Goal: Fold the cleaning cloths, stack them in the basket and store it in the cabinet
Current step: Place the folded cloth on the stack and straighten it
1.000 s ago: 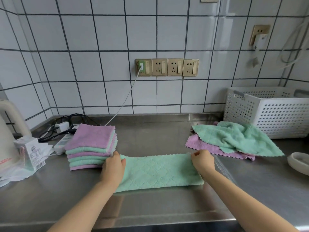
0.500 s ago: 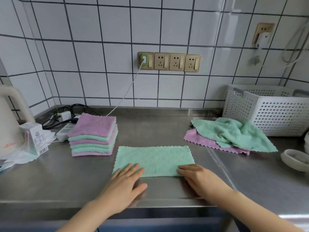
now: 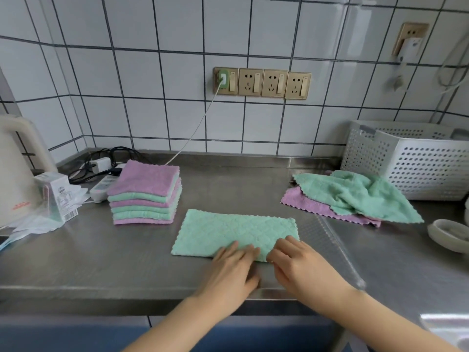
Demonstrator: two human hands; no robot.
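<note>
Nearest the camera, two bare forearms reaching over the steel counter [image 3: 101, 265]. Left hand [image 3: 232, 271] flat, fingers spread, tips on the near edge of the green cloth [image 3: 228, 232]; right hand [image 3: 302, 265] beside it, fingers curled over the cloth's near right corner, whether pinching it or only pressing impossible to tell. Cloth folded to a long strip, flat near the counter's front, between the stack [image 3: 146, 195] to the left and the pile [image 3: 352, 196] to the right. Stack: folded purple and green cloths, purple on top. Pile: unfolded, a crumpled green cloth over a purple one, just in front of the white perforated basket [image 3: 416, 171], cut off at the right edge. Dish [image 3: 446, 235] at far right, also cut off. At left, a cream kettle [image 3: 15, 179], partly out of frame, with red lettering too blurred to read; a small carton [image 3: 57, 196] with a barcode, print illegible. Behind the stack, tangled black cables and a power strip [image 3: 102, 185]. On the tiled wall, four gold sockets [image 3: 262, 82], a white lead plugged into the leftmost.
</note>
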